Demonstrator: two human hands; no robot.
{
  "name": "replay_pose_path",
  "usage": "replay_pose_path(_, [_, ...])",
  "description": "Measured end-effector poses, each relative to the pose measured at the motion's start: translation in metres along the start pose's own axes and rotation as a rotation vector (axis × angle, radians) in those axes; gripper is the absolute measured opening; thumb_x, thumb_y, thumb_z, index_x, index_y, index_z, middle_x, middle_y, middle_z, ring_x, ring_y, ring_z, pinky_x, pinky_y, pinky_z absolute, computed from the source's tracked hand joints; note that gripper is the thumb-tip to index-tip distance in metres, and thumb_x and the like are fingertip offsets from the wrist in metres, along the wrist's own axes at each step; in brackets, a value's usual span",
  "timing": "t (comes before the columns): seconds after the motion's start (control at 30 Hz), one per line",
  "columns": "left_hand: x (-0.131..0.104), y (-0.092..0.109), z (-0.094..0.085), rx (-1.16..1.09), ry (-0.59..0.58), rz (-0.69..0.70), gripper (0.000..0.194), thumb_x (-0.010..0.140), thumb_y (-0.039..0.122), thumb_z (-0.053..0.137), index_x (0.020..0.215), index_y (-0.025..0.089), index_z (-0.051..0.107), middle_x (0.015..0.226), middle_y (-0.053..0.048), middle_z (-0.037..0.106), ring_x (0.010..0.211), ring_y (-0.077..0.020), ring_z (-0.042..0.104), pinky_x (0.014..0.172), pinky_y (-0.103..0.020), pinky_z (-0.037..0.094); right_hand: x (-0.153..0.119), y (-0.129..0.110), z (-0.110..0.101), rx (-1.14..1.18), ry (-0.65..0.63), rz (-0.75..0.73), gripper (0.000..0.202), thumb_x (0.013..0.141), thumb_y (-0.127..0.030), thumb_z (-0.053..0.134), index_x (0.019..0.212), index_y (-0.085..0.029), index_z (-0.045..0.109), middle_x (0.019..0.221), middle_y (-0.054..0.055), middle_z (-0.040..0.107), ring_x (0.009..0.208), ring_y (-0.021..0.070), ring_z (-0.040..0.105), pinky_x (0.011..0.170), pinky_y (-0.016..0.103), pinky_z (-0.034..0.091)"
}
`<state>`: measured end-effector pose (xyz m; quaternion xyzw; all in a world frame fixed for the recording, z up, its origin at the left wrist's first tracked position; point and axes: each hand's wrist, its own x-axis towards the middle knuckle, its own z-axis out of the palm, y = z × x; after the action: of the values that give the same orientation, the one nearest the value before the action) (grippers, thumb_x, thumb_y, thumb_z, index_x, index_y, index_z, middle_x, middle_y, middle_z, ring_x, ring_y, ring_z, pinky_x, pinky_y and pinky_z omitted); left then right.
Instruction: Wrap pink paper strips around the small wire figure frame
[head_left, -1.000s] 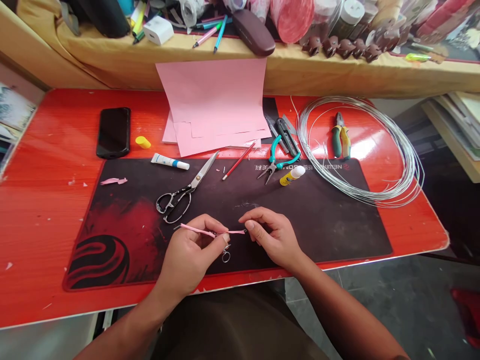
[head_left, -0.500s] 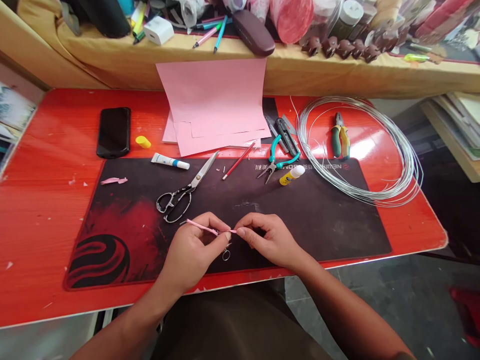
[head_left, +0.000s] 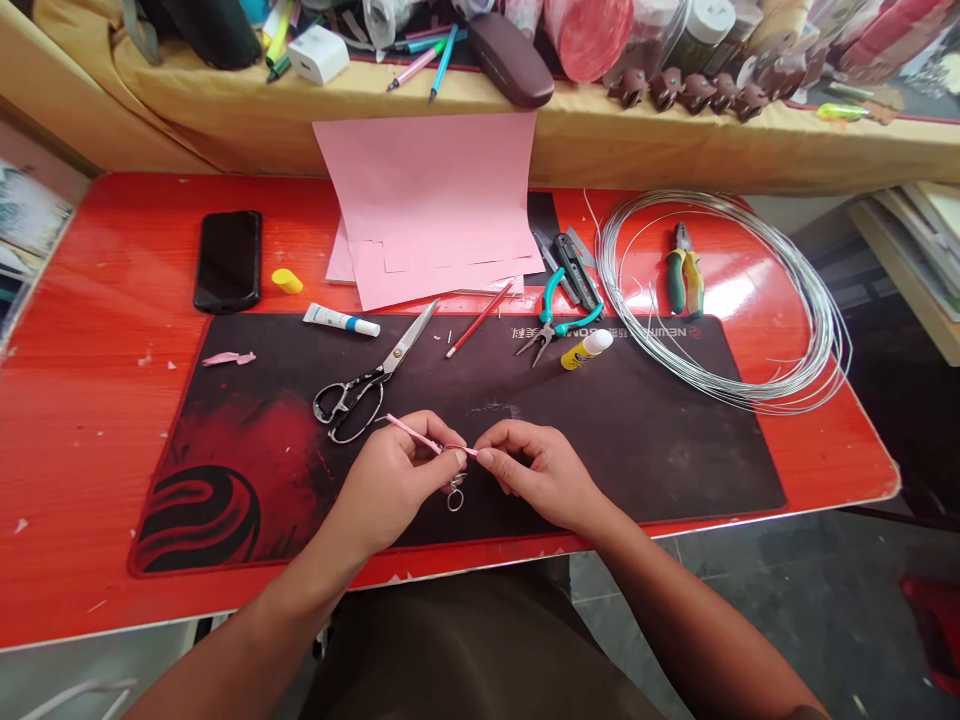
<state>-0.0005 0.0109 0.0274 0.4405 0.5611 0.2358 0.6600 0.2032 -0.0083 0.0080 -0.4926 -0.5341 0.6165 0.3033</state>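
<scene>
At the lower centre of the frame, the left hand (head_left: pixel 401 475) has its grip pinched around a thin, pink paper-wrapped stem (head_left: pixel 412 434), slanting toward the upper left, with a small silver metal ring (head_left: pixel 455 499) hanging just below. The right hand (head_left: pixel 538 472) has a narrow grip on the stem's pink right end. Farther, left of centre, black-handled steel scissors (head_left: pixel 367 388) lie open on a dark, red-patterned mat (head_left: pixel 637 440). Beyond, at upper centre, flat pink paper sheets (head_left: pixel 435 200) cover part of the glossy red table (head_left: pixel 135 260).
</scene>
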Motion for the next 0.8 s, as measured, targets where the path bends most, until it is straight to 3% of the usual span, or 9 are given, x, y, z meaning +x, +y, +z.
replay_pose_path(0.8, [0.025, 0.001, -0.001, -0.101, -0.051, -0.03, 0.018, 0.066, 0.026, 0.081, 0.077, 0.017, 0.069, 0.067, -0.001, 0.071, 0.064, -0.0164, 0.066, 0.06, -0.027, 0.053, 0.004, 0.001, -0.002, -0.086, 0.069, 0.043, 0.024, 0.098, -0.04, 0.068, 0.087, -0.019, 0.071, 0.06, -0.005, 0.056, 0.05, 0.0102, 0.049, 0.05, 0.023, 0.038])
